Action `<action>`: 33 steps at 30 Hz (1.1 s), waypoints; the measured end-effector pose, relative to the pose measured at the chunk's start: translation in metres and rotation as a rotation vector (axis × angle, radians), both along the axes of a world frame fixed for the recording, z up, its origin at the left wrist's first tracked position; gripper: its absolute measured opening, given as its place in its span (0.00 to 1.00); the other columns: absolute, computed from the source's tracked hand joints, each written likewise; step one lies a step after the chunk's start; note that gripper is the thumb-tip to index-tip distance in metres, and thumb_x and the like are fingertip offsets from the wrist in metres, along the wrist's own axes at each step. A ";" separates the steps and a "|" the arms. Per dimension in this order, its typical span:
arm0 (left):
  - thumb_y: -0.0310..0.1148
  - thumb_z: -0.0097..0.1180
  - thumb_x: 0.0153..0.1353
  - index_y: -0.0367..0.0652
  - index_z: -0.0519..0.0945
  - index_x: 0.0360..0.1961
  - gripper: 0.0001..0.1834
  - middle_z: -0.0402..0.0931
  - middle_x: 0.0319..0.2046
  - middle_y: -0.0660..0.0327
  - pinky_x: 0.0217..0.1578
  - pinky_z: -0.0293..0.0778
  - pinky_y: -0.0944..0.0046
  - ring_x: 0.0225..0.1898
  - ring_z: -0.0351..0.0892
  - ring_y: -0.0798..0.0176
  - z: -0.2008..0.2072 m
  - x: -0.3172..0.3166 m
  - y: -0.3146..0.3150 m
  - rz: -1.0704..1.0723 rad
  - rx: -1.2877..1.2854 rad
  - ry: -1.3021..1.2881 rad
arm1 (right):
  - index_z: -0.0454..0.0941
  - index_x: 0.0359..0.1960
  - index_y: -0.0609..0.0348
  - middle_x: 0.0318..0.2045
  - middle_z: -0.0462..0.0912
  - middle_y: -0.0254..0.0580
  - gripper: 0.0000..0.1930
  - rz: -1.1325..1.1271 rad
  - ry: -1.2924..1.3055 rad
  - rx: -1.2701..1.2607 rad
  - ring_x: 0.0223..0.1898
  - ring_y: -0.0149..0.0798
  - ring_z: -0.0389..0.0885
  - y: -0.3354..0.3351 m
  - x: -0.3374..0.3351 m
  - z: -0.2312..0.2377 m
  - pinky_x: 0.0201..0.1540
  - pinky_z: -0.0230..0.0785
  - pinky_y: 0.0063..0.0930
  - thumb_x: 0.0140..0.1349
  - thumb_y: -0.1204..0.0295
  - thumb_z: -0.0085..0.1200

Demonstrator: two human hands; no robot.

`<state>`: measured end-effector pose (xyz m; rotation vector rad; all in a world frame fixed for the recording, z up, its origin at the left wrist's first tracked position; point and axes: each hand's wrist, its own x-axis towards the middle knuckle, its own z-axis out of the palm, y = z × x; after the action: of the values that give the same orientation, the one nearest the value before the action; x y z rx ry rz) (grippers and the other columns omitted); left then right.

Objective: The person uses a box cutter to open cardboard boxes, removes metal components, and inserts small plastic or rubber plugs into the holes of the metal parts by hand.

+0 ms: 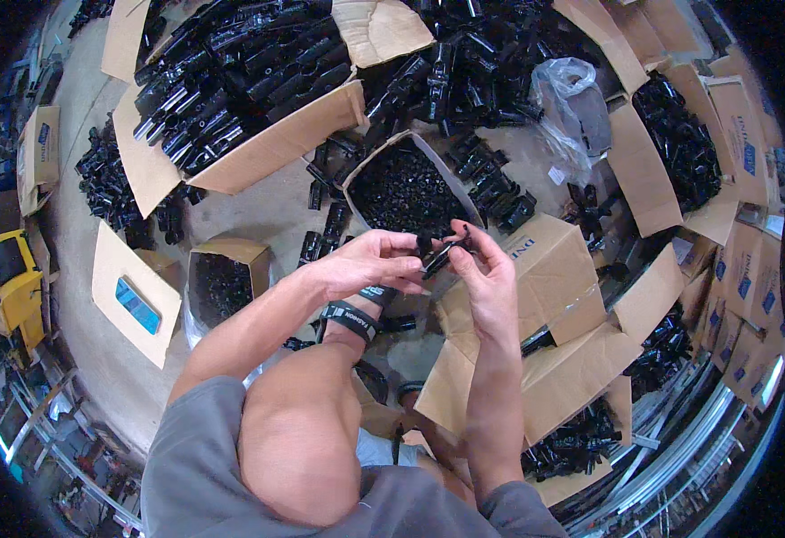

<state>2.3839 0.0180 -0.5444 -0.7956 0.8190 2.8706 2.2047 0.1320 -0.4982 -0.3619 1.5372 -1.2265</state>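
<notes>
My left hand (370, 264) and my right hand (485, 273) meet in front of me, above the floor. Between them is a black, glossy, elongated part (438, 258), gripped by the right thumb and fingers at one end. The left thumb and fingers pinch a small black piece (424, 244) against its other end; its exact shape is too small to tell. Just beyond the hands stands an open carton (451, 170) filled with small black pieces (401, 188). Loose black parts (507, 197) lie on the floor beside that carton.
A large open box (276, 139) of long black parts stands at the far left. Close on my right is a cardboard box (523, 278). A phone (138, 305) lies on a cardboard flap at left. Metal bars (671, 457) run along the lower right.
</notes>
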 end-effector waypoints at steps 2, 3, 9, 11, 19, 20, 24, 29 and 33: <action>0.29 0.56 0.71 0.41 0.77 0.60 0.18 0.81 0.52 0.65 0.56 0.82 0.59 0.48 0.82 0.70 -0.004 0.001 0.003 0.042 0.037 -0.051 | 0.76 0.60 0.68 0.46 0.85 0.40 0.24 -0.058 0.046 -0.001 0.43 0.28 0.82 0.002 0.001 -0.002 0.49 0.75 0.23 0.64 0.74 0.67; 0.29 0.59 0.70 0.41 0.79 0.56 0.15 0.82 0.48 0.67 0.50 0.82 0.64 0.45 0.82 0.73 -0.004 -0.001 0.003 0.042 0.022 -0.062 | 0.76 0.60 0.69 0.46 0.85 0.41 0.24 -0.060 0.091 0.023 0.43 0.28 0.82 0.002 0.004 -0.003 0.49 0.75 0.23 0.64 0.74 0.67; 0.29 0.64 0.66 0.41 0.81 0.52 0.14 0.84 0.42 0.69 0.43 0.79 0.70 0.42 0.81 0.75 -0.011 -0.001 0.008 0.000 -0.168 -0.178 | 0.78 0.57 0.73 0.43 0.87 0.44 0.23 -0.013 0.280 0.102 0.41 0.30 0.84 -0.008 0.021 -0.007 0.47 0.77 0.25 0.62 0.74 0.68; 0.29 0.64 0.66 0.40 0.82 0.52 0.14 0.84 0.42 0.68 0.43 0.79 0.70 0.42 0.81 0.75 -0.012 0.000 0.008 0.009 -0.161 -0.197 | 0.78 0.56 0.74 0.43 0.87 0.44 0.24 -0.036 0.190 0.034 0.41 0.29 0.84 -0.008 0.022 -0.010 0.46 0.77 0.25 0.62 0.73 0.69; 0.27 0.66 0.64 0.36 0.81 0.52 0.16 0.84 0.42 0.64 0.45 0.81 0.67 0.40 0.83 0.71 -0.016 0.008 0.017 0.082 -0.309 -0.222 | 0.79 0.56 0.72 0.41 0.87 0.42 0.25 0.149 0.218 0.135 0.40 0.30 0.84 -0.003 0.021 -0.035 0.44 0.77 0.25 0.64 0.65 0.68; 0.26 0.65 0.64 0.36 0.80 0.52 0.16 0.84 0.43 0.63 0.45 0.81 0.67 0.40 0.84 0.71 -0.014 0.011 0.018 0.107 -0.310 -0.230 | 0.80 0.55 0.71 0.40 0.88 0.42 0.24 0.224 0.205 0.142 0.40 0.30 0.84 -0.004 0.018 -0.036 0.44 0.77 0.26 0.65 0.64 0.66; 0.27 0.62 0.67 0.35 0.79 0.54 0.16 0.84 0.46 0.60 0.51 0.79 0.63 0.46 0.83 0.67 -0.026 0.032 0.020 0.235 -0.281 -0.205 | 0.83 0.52 0.66 0.39 0.88 0.43 0.20 0.269 -0.057 0.117 0.38 0.34 0.86 -0.020 -0.001 -0.061 0.44 0.77 0.29 0.68 0.61 0.62; 0.33 0.60 0.70 0.38 0.76 0.57 0.18 0.82 0.51 0.57 0.56 0.78 0.59 0.53 0.81 0.64 -0.025 0.046 0.015 0.413 -0.212 -0.244 | 0.84 0.47 0.60 0.42 0.85 0.48 0.12 0.326 0.921 -0.123 0.45 0.52 0.84 -0.068 0.011 -0.093 0.49 0.76 0.41 0.64 0.70 0.59; 0.34 0.60 0.70 0.38 0.74 0.59 0.20 0.80 0.55 0.55 0.58 0.79 0.57 0.57 0.81 0.59 -0.016 0.046 0.011 0.480 -0.147 -0.256 | 0.83 0.46 0.53 0.43 0.83 0.41 0.11 0.560 1.141 -0.236 0.49 0.48 0.80 -0.100 0.038 -0.107 0.50 0.76 0.41 0.61 0.74 0.58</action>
<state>2.4302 0.0290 -0.5604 -1.5296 0.9180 3.0158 2.2426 0.0317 -0.6052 -1.7387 1.9712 -0.7275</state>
